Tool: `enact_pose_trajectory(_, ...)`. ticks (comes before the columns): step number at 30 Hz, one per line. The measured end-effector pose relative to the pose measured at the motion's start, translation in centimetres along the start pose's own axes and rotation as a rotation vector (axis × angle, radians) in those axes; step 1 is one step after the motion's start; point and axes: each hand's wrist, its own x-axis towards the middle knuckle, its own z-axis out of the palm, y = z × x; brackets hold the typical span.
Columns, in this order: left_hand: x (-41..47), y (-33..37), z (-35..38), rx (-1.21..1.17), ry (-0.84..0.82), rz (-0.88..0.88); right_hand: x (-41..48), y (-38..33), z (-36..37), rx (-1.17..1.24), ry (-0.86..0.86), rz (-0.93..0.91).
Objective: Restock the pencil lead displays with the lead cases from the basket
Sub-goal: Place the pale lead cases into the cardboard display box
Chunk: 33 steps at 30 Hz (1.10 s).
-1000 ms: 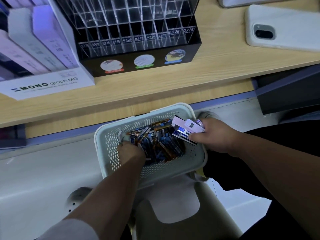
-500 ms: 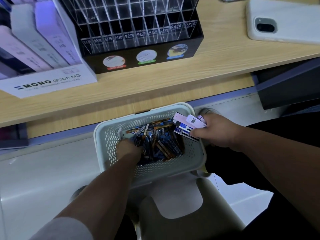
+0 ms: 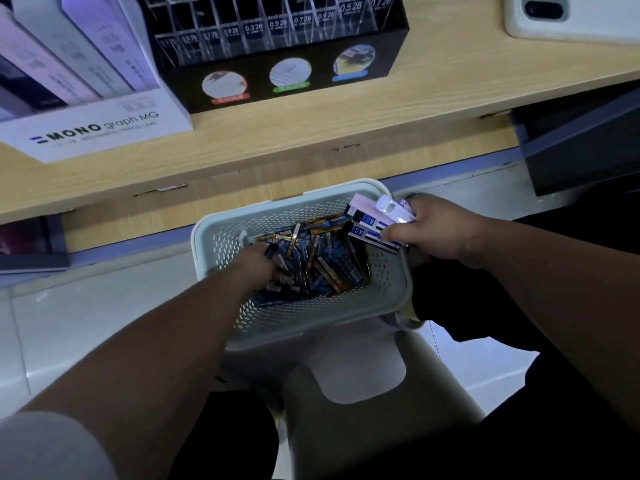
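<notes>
A white perforated basket [image 3: 388,289] sits on a stool, filled with several blue and orange lead cases [image 3: 322,265]. My left hand [image 3: 254,265] is down inside the basket among the cases; its fingers are hidden in the pile, so I cannot tell whether it holds one. My right hand [image 3: 436,230] grips a small stack of white and dark lead cases [image 3: 375,221] over the basket's right rim. The black lead display [image 3: 277,60] with clear dividers stands on the wooden shelf above, and the white MONO graph display [image 3: 93,129] is to its left.
A white phone [image 3: 571,19] lies on the wooden shelf [image 3: 433,91] at the top right. A dark box [image 3: 581,147] sits under the shelf on the right. The white stool [image 3: 363,393] carries the basket between my knees.
My left hand has pushed a little further right into the pile of cases. My right hand keeps the stack at the basket's right rim. The view has shifted downward slightly.
</notes>
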Motion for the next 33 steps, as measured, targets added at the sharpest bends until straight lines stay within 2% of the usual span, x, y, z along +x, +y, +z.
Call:
enact_pose_trajectory(2,-0.8,0.6,-0.2,0.239,-0.062,0.053,-0.1,0.0,0.2,-0.002,-0.001,-0.008)
enact_pose_trajectory(6,-1.3,0.9,0.3,0.584,-0.073,0.117,-0.5,-0.1,0.5,-0.03,0.016,-0.017)
enact_pose_trajectory(9,-1.1,0.6,0.6,0.758,-0.07,0.145,-0.7,-0.2,0.5,-0.009,0.038,-0.015)
enact_pose_trajectory(11,-0.9,0.5,0.9,0.779,-0.031,0.143,-0.8,-0.3,0.6,-0.012,0.048,-0.018)
enact_pose_trajectory(17,-0.6,0.3,0.9,0.668,0.021,0.127,-0.9,-0.4,0.4,-0.025,0.038,-0.003)
enact_pose_trajectory(20,-0.6,0.4,0.6,0.59,-0.01,0.151,-0.8,-0.3,0.4,-0.013,0.037,-0.013)
enact_pose_trajectory(24,-1.7,1.6,-0.4,0.333,-0.028,0.171,-0.8,-0.3,0.3,-0.03,0.024,-0.022)
enact_pose_trajectory(28,-4.9,4.0,-2.3,0.062,-0.152,0.129,-1.2,-0.9,0.0,-0.05,0.01,-0.02)
enact_pose_trajectory(31,-7.6,6.2,-4.7,0.0,-0.242,0.136,-1.8,-2.2,-0.1,0.01,-0.009,-0.025)
enact_pose_trajectory(33,-9.6,7.6,-6.5,0.0,-0.228,0.172,-2.4,-3.6,-0.2,0.01,-0.029,-0.04)
